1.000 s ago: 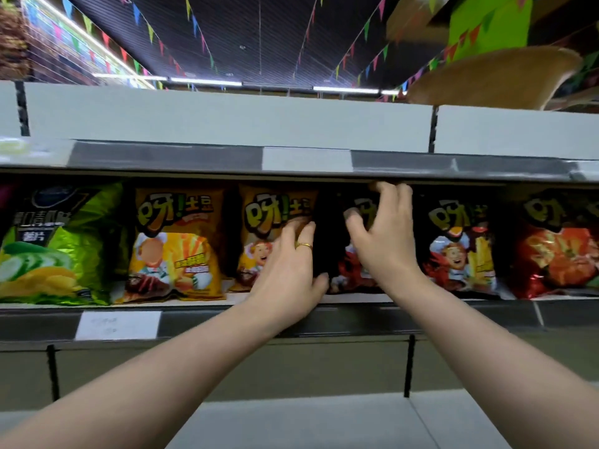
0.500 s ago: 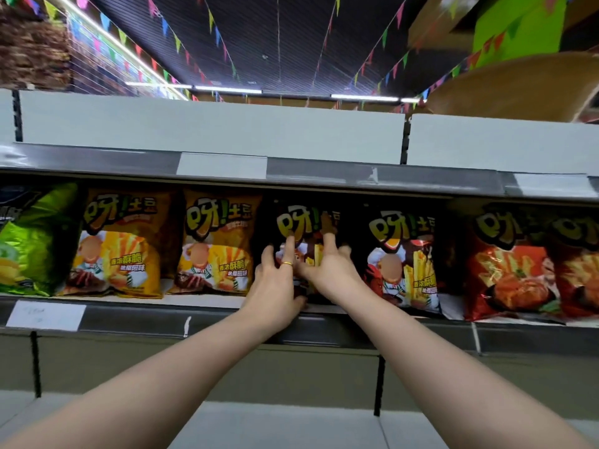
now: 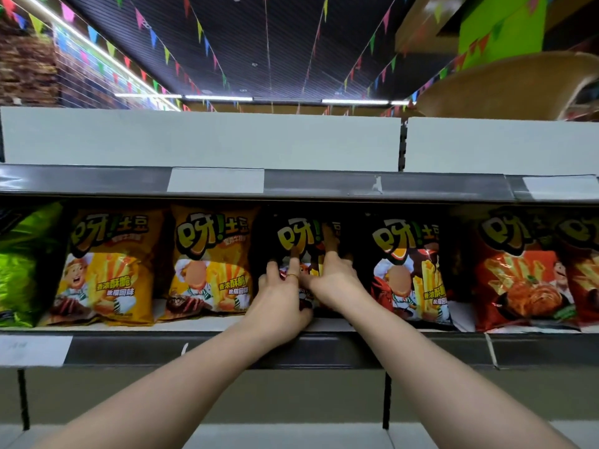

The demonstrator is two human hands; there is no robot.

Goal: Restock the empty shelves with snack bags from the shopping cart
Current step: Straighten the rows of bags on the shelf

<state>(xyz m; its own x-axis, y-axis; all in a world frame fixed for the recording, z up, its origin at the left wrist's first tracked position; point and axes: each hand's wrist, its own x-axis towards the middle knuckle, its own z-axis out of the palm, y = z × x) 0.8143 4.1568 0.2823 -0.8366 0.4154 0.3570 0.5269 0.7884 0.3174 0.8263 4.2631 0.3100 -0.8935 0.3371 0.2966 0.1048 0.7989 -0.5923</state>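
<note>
A black snack bag (image 3: 299, 236) stands upright in the middle of the stocked shelf (image 3: 421, 350), in a row of bags. Both my hands lie on its front. My left hand (image 3: 280, 294), with a ring on one finger, presses the lower left of the bag with its fingers pointing up. My right hand (image 3: 335, 277) touches it right beside the left hand, fingers reaching up the bag's middle. The bag's lower half is hidden behind my hands. No shopping cart is in sight.
Two yellow bags (image 3: 107, 270) (image 3: 210, 264) and a green bag (image 3: 26, 264) stand to the left. Another black bag (image 3: 408, 270) and red bags (image 3: 525, 273) stand to the right. The upper shelf's rail (image 3: 324, 186) hangs just above the bags.
My right hand has dropped from the bag's top edge to its middle. My left hand has moved in beside it. Both now sit close together on the black bag.
</note>
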